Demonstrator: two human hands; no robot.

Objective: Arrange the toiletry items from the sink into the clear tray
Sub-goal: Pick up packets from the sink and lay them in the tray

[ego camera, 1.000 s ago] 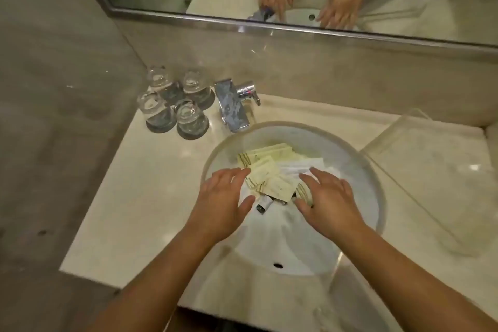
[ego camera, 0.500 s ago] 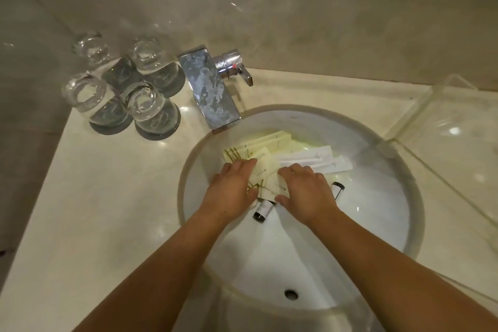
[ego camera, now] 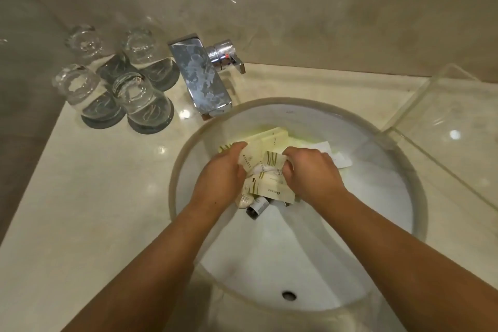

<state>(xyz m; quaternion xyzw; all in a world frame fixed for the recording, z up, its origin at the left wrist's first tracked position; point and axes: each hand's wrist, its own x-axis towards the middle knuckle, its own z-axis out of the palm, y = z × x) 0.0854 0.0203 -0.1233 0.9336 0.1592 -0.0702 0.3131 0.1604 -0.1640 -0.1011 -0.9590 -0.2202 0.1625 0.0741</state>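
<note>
Since 0.5 s ago the view has dipped lower and closer, so the basin fills more of it. Largest change in the scene: both hands have closed in from resting on top of the pile to bunching it, so the gather step looks underway, lift not yet begun.

Desk point(ego camera: 89, 197): pale stone, carries everything. Sink point(ego camera: 272, 108): round basin set in the desk. Clear tray point(ego camera: 444, 127) sits on the desk just right of the sink, nothing seen inside it, so by this count 0 items are moved.

Toiletry items point(ego camera: 265, 170) lie in a heap in the far half of the sink: cream sachets and flat boxes, and 1 small dark-capped bottle point(ego camera: 257, 207) at the near edge of the heap.

Left hand point(ego camera: 221, 183): grip curled, fingers pinching the left edge of the sachets. Right hand point(ego camera: 312, 175): grip curled over the right side, fingers pressed on the packets. The 2 hands squeeze the pile between them.

Also there: tap point(ego camera: 202, 75) behind the sink, 4 upturned glasses point(ego camera: 118, 78) to its left.

Hard to tell: fingertips are buried under packets, so how many items each grip really holds cannot be told. Print on the sachets unreadable. Item count unclear, heap overlaps. Tray's right side is cut off by the frame edge. A second tube beside the bottle is only partly seen.
</note>
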